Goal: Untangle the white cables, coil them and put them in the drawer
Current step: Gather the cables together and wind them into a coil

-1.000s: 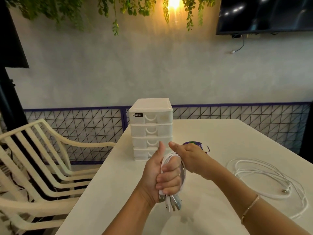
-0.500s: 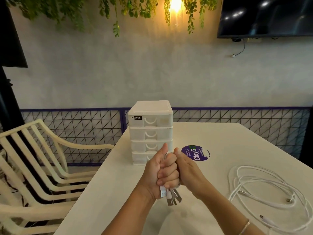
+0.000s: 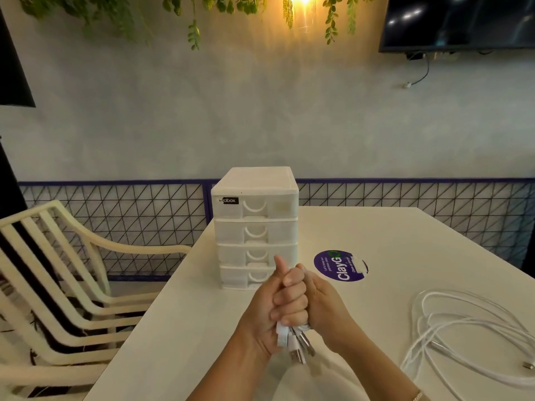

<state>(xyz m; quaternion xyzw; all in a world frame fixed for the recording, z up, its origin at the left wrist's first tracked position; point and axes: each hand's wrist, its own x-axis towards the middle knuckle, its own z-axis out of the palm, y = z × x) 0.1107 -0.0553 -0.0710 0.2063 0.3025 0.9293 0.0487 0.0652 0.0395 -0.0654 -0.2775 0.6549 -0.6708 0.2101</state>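
Here, nearest me, my left hand (image 3: 267,311) is a fist, fingers curled round a coiled white cable (image 3: 292,332) with the thumb upright; its metal plugs (image 3: 299,347) hang out below the fist. My right hand (image 3: 324,305) presses against the left from the side, fingers curled on the same bundle. To the right, loose white cables (image 3: 469,337) lie looped on the white table (image 3: 405,235). Beyond my hands a purple sticker (image 3: 338,266) lies beside the four-drawer white box (image 3: 254,224), all drawers closed.
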